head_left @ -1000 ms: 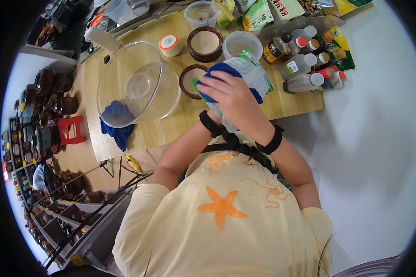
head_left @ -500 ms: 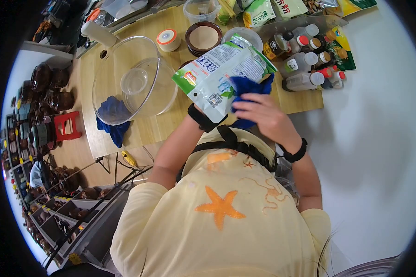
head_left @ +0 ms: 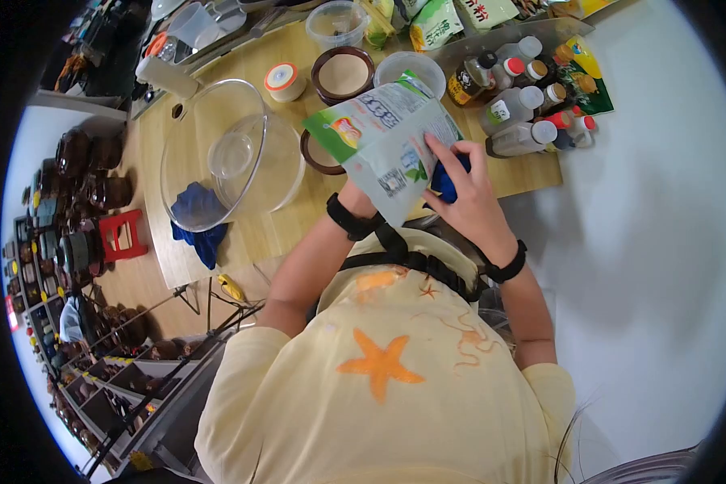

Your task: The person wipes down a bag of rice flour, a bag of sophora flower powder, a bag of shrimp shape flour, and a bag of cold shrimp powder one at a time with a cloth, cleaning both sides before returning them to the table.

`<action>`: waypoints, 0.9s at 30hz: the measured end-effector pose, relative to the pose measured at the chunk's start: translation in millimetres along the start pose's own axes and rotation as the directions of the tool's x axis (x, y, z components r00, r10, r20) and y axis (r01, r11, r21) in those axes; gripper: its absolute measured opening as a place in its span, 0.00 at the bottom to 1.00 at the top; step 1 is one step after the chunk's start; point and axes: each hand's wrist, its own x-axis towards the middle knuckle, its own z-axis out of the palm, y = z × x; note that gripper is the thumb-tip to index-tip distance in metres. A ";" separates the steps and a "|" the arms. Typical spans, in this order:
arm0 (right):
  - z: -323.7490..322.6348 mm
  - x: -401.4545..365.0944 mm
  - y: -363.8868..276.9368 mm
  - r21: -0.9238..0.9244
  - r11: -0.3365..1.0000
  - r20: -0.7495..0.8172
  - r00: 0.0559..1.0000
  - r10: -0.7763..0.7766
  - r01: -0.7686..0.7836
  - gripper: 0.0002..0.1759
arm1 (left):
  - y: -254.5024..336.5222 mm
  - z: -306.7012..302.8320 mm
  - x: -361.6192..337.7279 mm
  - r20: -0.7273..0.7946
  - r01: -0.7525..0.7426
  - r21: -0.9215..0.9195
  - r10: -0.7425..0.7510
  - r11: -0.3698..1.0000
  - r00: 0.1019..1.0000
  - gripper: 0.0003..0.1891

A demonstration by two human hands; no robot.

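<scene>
A white and green printed food pouch (head_left: 371, 149) is held tilted above the front of the table. My left hand (head_left: 358, 198) supports it from behind; the fingers are hidden by the pouch. A dark blue cloth (head_left: 445, 184) is bunched in my right hand (head_left: 477, 200), whose fingers lie against the pouch's right side. Behind the pouch, a brown-rimmed round dish (head_left: 319, 155) shows in part. To the left stands a large clear glass bowl (head_left: 264, 129) with a smaller clear bowl (head_left: 232, 155) visible through it.
Several capped bottles (head_left: 512, 109) crowd the table's right side. At the back are another brown-rimmed dish (head_left: 343, 74), an orange-and-white jar (head_left: 284, 81) and clear plastic tubs (head_left: 411, 71). A second blue cloth (head_left: 200, 226) hangs over the left front edge. A red stool (head_left: 123, 235) stands on the floor.
My right hand has shifted from the pouch's lower face to its right edge, taking the cloth along. The pouch has tilted, and the view has moved slightly.
</scene>
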 end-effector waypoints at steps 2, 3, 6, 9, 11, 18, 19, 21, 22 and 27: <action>-3.3 1.4 1.9 0.000 1.000 -0.056 0.998 0.009 -0.009 0.37 | -4.4 29.2 -1.2 -0.011 -0.062 0.095 0.064 0.994 0.998 0.27; -5.8 1.3 4.0 0.025 1.000 -0.050 0.999 -0.017 0.018 0.36 | -2.7 44.7 4.8 -0.003 -0.097 0.145 0.098 0.985 0.995 0.27; -12.9 -0.2 16.6 0.106 0.988 -0.069 0.992 -0.103 0.110 0.33 | 1.2 69.4 21.4 -0.048 -0.034 0.217 0.045 0.976 0.998 0.28; -22.1 -0.5 22.5 0.293 0.951 -0.276 0.961 -0.014 0.098 0.21 | -6.9 36.1 27.3 -0.118 -0.088 0.661 0.219 0.745 0.969 0.36; -18.5 -9.6 33.8 0.536 0.841 -0.257 0.934 0.249 -0.077 0.16 | -9.1 35.7 23.9 -0.276 -0.003 0.681 0.262 0.732 0.925 0.43; -23.3 1.5 16.0 0.680 0.695 -0.100 0.909 0.404 -0.234 0.14 | -12.6 34.4 16.6 -0.113 -0.038 0.296 0.074 0.955 0.991 0.34; -23.3 2.3 19.2 0.647 0.715 -0.074 0.912 0.404 -0.265 0.14 | -9.4 33.7 16.6 -0.163 -0.057 0.336 0.117 0.940 0.980 0.33; -22.0 1.2 33.3 0.573 0.754 -0.021 0.913 0.407 -0.322 0.16 | -1.5 32.3 16.2 -0.255 -0.089 0.414 0.209 0.906 0.944 0.30; -20.9 2.1 41.3 0.515 0.762 -0.021 0.883 0.469 -0.392 0.16 | 1.7 32.9 16.5 -0.279 -0.126 0.425 0.262 0.896 0.924 0.26; 15.5 -2.8 98.9 0.411 0.819 -0.155 0.854 0.496 -0.401 0.16 | 15.3 46.8 13.8 -0.301 -0.176 0.539 0.384 0.823 0.873 0.22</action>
